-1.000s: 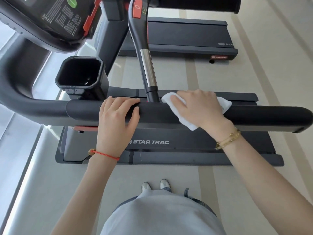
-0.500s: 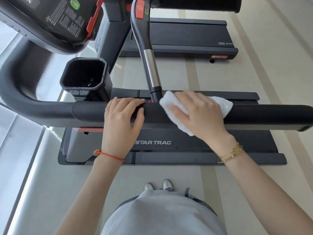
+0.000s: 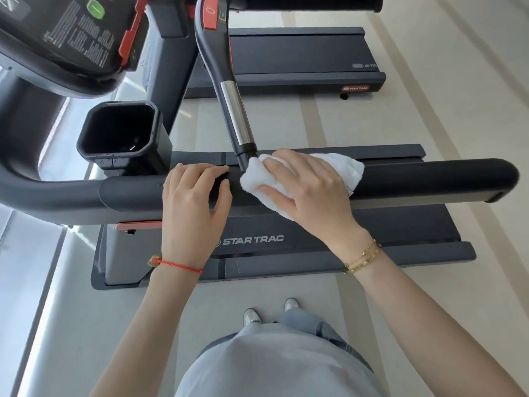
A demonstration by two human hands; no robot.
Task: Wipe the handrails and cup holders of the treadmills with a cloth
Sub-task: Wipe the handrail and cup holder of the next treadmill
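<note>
Compared with half a second ago, the right hand [image 3: 310, 190] and the folded white terry cloth [image 3: 340, 167] sit much where they were, the cloth's left edge touching the base of the angled black and chrome bar [image 3: 236, 116]; the left hand [image 3: 193, 207] has not shifted along the rail.

The black padded tubular handrail [image 3: 429, 179] crosses the middle of the frame. Its long axis runs left to right, with the capped end pointing to the right edge and the left part curving up toward the upper left of the frame.

The cloth lies draped over the top of the handrail at frame centre, bunched and soft, with a corner hanging on the near side.

Right grip: fingers spread nearly straight, pressing the cloth flat onto the rail. Left grip: resting on the rail just left of the cloth, fingers curled over the top, thumb on the near side.

The black square plastic cup holder [image 3: 118, 130] stands at left centre, just behind the rail.
</note>
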